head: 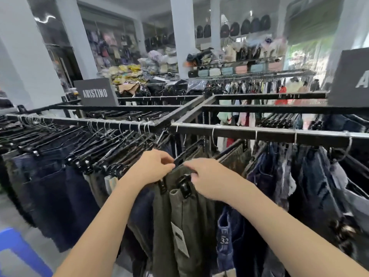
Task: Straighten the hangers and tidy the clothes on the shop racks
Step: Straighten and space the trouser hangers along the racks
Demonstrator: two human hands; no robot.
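The shop is lit brightly and evenly. The doorway (301,56) at far right is washed out by daylight. A glare streak (45,18) is caught top left. The far shelves (239,64) are blurred, and the rails (259,132) are bowed near the edges.

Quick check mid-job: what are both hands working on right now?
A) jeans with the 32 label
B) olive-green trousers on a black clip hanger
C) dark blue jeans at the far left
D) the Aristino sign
B: the left hand pinches the black clip hanger and the right hand grips the waistband of the olive-green trousers hanging from it.
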